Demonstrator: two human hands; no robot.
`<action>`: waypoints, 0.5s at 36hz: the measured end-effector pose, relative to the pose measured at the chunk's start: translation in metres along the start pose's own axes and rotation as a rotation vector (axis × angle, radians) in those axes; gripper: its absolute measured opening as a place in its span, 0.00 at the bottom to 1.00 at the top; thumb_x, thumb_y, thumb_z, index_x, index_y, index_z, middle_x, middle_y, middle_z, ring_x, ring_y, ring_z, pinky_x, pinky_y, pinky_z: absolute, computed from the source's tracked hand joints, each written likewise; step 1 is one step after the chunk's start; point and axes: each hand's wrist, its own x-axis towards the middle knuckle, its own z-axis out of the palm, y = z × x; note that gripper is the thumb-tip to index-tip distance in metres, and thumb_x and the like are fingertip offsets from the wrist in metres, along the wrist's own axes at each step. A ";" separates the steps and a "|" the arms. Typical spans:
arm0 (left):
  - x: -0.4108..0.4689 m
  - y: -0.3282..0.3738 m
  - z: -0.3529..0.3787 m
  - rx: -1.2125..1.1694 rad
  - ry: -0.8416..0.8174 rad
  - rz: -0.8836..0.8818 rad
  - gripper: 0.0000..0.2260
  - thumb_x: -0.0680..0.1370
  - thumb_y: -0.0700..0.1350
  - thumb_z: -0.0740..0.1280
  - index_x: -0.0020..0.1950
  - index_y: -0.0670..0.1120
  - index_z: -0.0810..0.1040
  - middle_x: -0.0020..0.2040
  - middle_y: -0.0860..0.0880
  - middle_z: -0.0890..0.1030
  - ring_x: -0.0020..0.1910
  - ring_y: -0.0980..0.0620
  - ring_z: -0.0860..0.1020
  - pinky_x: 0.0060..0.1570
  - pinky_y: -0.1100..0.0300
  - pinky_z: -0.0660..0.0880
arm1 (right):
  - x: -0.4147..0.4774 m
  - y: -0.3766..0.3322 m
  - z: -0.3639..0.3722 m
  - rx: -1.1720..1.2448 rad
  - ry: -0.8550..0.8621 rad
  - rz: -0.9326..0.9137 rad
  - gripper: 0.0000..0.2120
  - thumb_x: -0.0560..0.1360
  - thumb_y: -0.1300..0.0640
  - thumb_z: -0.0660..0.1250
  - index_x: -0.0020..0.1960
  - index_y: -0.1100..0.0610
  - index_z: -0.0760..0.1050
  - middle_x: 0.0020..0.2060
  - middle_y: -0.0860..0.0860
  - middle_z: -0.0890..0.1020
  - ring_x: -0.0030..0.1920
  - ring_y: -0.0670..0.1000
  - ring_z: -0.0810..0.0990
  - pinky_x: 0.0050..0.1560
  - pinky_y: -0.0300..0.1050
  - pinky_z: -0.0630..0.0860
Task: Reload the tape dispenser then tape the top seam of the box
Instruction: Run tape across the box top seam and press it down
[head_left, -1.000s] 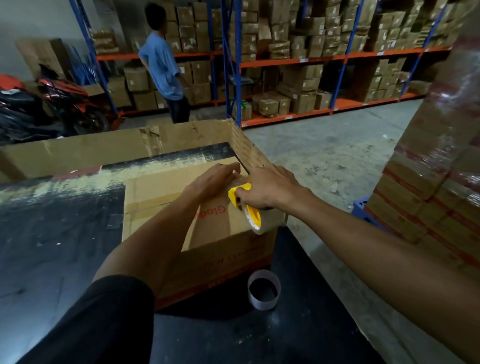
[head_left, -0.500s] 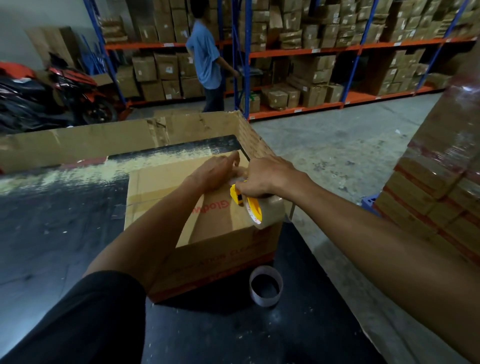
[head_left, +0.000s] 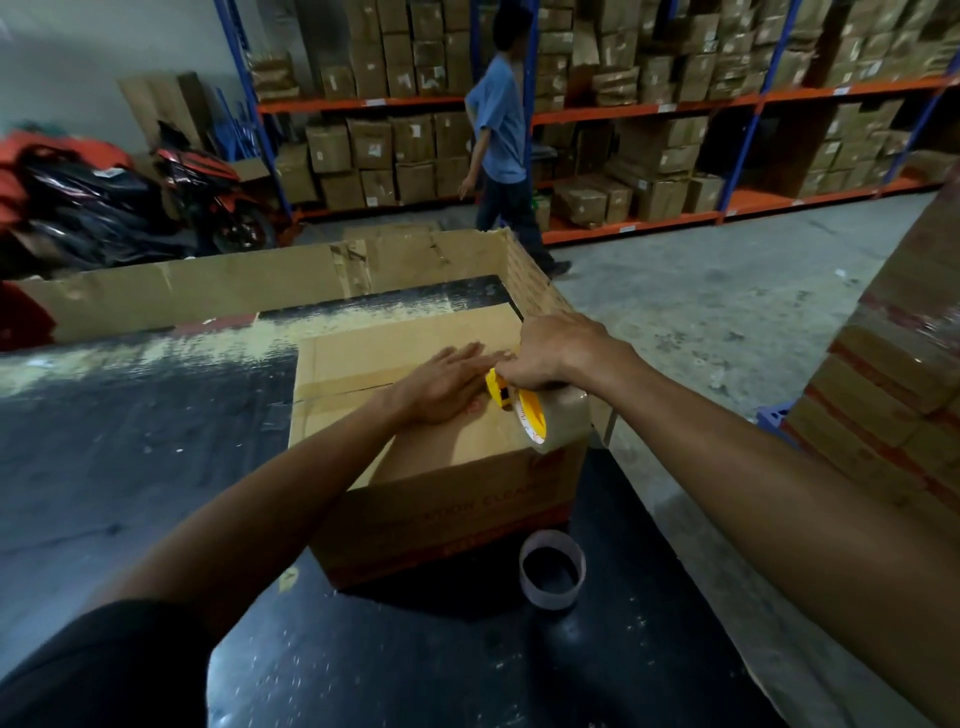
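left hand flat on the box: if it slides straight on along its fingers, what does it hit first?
Probably the right hand gripping the yellow tape dispenser; the left hand fingertips already look nearly against it. Depth is unclear.

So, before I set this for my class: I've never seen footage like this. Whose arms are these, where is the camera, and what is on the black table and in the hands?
There is no machine here. A person wears one wide-angle camera on the head, looking forward and down, so the arms reaching in from the bottom are their own. The left hand lies flat on top of a cardboard box standing on the black table. The right hand grips a yellow tape dispenser loaded with a roll of brown tape, held at the box's right end. An empty tape core stands on the table in front of the box. Behind are warehouse shelves of cartons, and another person walks past.
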 end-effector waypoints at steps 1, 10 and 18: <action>-0.001 0.001 0.002 0.009 0.009 -0.006 0.23 0.86 0.49 0.52 0.81 0.51 0.55 0.82 0.44 0.58 0.82 0.46 0.51 0.80 0.45 0.48 | 0.000 0.001 0.000 0.001 -0.003 0.001 0.19 0.75 0.38 0.64 0.51 0.53 0.71 0.51 0.55 0.78 0.55 0.59 0.79 0.48 0.51 0.73; -0.001 0.008 0.001 0.080 -0.014 -0.041 0.25 0.86 0.50 0.52 0.82 0.51 0.51 0.83 0.50 0.54 0.82 0.46 0.49 0.80 0.47 0.48 | 0.000 0.000 -0.002 0.007 -0.037 0.017 0.18 0.76 0.39 0.64 0.52 0.54 0.73 0.51 0.55 0.77 0.55 0.58 0.79 0.50 0.51 0.74; -0.004 0.013 -0.006 0.123 -0.052 -0.048 0.25 0.86 0.51 0.52 0.82 0.50 0.49 0.83 0.49 0.52 0.82 0.47 0.48 0.80 0.49 0.47 | -0.001 -0.002 -0.003 0.000 -0.052 0.035 0.20 0.76 0.38 0.64 0.56 0.54 0.74 0.51 0.55 0.76 0.52 0.58 0.77 0.48 0.51 0.72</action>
